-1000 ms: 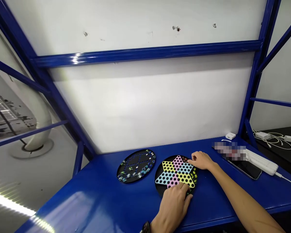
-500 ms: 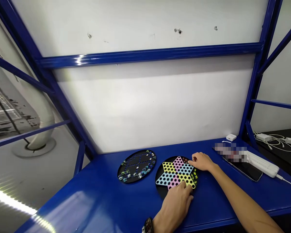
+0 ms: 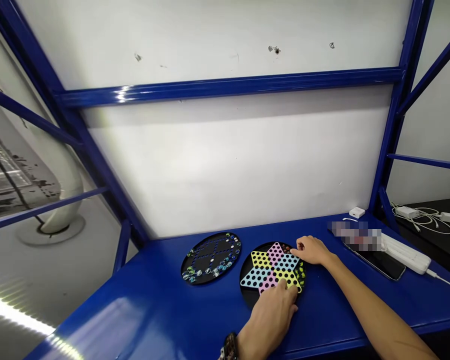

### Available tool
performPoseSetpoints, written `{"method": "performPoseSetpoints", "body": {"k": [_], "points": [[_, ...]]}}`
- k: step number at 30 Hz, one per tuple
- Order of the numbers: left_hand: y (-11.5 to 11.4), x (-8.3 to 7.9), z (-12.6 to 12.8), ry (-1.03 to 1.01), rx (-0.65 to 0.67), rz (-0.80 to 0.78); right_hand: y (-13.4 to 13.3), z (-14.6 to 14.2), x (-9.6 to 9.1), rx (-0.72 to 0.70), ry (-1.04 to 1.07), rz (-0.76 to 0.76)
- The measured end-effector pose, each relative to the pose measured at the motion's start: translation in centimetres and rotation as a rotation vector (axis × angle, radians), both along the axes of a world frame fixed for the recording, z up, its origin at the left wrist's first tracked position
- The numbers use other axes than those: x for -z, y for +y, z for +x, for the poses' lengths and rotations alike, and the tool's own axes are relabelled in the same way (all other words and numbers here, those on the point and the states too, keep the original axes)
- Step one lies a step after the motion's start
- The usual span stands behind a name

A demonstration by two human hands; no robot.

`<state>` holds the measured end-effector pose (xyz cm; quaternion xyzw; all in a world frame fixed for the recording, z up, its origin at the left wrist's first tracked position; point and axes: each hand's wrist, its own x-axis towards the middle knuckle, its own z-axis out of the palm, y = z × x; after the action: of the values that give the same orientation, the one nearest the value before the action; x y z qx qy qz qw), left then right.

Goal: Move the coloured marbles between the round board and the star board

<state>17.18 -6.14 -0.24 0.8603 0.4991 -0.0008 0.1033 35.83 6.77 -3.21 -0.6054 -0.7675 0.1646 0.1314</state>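
the round black game board (image 3: 247, 295), printed with a six-pointed star in pink, yellow and pale blue and pierced by rows of holes, lies flat on the glossy blue painted surface (image 3: 165, 310), straight ahead of the wearer. the left hand (image 3: 268, 320) lies over its near edge, with the fingertips (image 3: 285, 285) on the lower star points. the right hand (image 3: 311, 250) sits at the far right edge, fingers loosely curled by the pale blue point. both hands are partly closed; whether either grips a marble cannot be told (the fingers hide it). the board is round and has no long axis; the left hand lies nearer its centre. small green and yellow glass marbles (image 3: 300, 275) sit along its right edge. just to its left lies a second round black board (image 3: 206, 280) ringed with glass marbles. a black smartphone (image 3: 378, 265) and a white power strip (image 3: 407, 255) lie farther right.
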Motion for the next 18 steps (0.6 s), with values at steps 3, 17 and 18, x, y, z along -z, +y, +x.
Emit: {"method": "performPoseSetpoints", "body": {"k": [3,17,18], "points": [[0.0,-0.6,-0.3,-0.057,0.009,-0.044,0.0,0.0,0.0,0.006,-0.006,-0.002],[0.2,-2.0,-0.1,-0.008,-0.062,-0.150,0.1,0.0,0.2,0.000,0.005,0.009],[0.2,-2.1,-0.1,-0.011,-0.066,-0.160,0.1,0.0,0.2,-0.001,0.004,0.008]]}}
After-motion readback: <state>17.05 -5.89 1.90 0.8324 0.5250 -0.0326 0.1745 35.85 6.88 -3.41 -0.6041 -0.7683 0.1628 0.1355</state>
